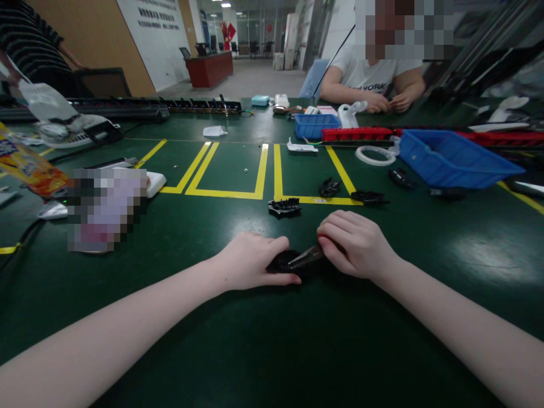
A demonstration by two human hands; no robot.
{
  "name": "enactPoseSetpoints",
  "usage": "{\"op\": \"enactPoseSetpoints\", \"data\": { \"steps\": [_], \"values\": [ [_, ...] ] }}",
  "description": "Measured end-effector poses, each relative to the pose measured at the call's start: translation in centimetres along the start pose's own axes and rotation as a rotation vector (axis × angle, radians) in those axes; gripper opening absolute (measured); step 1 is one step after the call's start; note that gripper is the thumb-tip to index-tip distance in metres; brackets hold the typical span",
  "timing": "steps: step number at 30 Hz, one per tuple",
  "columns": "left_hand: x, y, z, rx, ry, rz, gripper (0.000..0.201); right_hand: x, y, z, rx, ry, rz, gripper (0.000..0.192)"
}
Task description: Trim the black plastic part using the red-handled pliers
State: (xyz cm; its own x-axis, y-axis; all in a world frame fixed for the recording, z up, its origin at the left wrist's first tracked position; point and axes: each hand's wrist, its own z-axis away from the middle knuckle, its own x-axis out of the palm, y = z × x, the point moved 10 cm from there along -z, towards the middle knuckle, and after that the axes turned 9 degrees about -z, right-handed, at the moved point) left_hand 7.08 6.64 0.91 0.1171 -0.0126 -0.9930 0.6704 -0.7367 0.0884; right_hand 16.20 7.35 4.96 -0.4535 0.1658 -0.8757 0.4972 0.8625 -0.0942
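Just above the green table, both hands grip one glossy black plastic shell (304, 258), shaped somewhat like a computer mouse cover. My left hand (259, 260) pinches its left end between thumb and fingers. At the other end, the fingers of my right hand (352, 243) are curled over it, covering that part. Straight beyond the hands lies a black plastic piece with an open, ribbed inside (284, 207). Farther right are another open black piece (330, 187), a flatter dark one (369, 197) and a curved black shell (402, 178).
Yellow tape (225, 194) marks boxes on the table (272, 351). A large blue bin (459, 161), a smaller blue bin (317, 126) and a tape roll (375, 155) stand right. Left are a blurred-out phone-like object (106, 209) and an orange packet (32, 164). A person (374, 79) sits opposite.
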Motion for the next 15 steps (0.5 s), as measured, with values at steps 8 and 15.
{"op": "enactPoseSetpoints", "data": {
  "steps": [8, 15],
  "values": [
    [0.15, -0.15, -0.05, -0.004, -0.024, 0.009, 0.047, 0.16, -0.37, -0.15, -0.014, -0.008, 0.022, 0.018],
    [0.14, -0.13, -0.06, -0.010, -0.041, 0.027, 0.046, 0.41, -0.52, -0.32, -0.020, -0.039, 0.041, 0.023]
  ]
}}
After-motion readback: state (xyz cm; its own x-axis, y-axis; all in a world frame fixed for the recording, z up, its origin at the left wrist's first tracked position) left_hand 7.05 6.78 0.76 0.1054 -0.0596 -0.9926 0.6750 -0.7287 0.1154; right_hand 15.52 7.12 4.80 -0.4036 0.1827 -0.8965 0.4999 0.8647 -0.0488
